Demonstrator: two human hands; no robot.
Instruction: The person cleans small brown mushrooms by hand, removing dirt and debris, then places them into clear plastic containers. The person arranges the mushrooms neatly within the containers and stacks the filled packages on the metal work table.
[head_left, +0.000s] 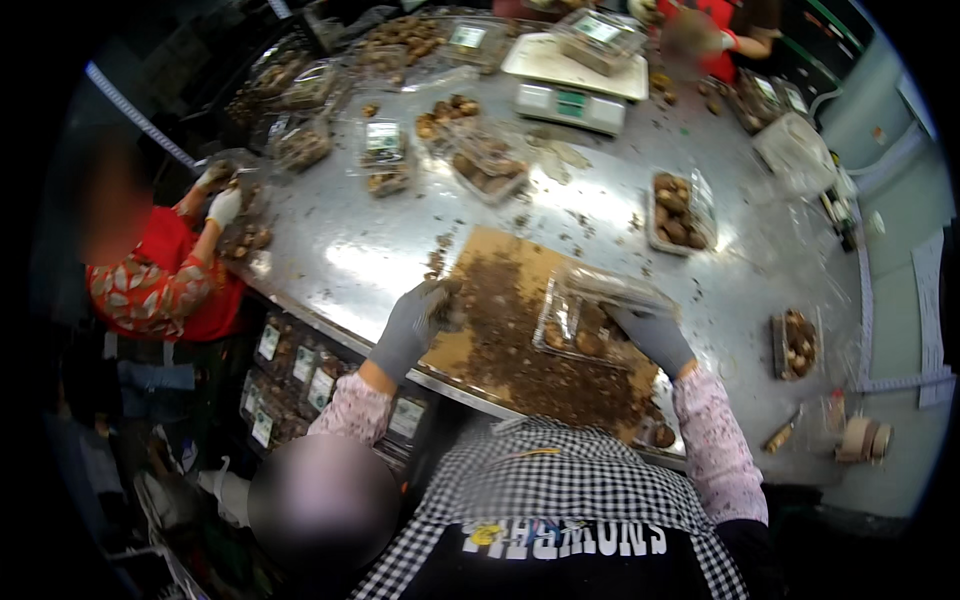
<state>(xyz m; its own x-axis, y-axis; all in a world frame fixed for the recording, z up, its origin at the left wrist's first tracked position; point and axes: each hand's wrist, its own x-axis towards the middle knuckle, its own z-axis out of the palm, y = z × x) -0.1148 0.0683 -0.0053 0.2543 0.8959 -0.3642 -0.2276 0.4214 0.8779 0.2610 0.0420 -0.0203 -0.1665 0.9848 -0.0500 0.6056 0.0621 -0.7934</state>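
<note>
My right hand (649, 334), in a grey work glove, grips the right side of a clear plastic clamshell box (551, 319) with its lid raised. Several pieces of round brown produce (590, 343) lie inside it. The box is above a cardboard sheet (472, 259) strewn with dark brown soil and crumbs. Over the sheet's left edge is my left hand (420, 322), gloved the same way, its fingertips dirty and curled. Whether it holds anything cannot be made out. Near the table's front edge sits a small clear container (654, 433) with a brown piece in it.
On the metal table (322, 240) stand filled boxes (679, 214), a smaller filled box (795, 343), a scale (574, 90), a knife (784, 433) and tape rolls (864, 440). A person in red (165, 277) works at left, another person (720, 37) at the far side. Labelled packs (300, 364) are below the edge.
</note>
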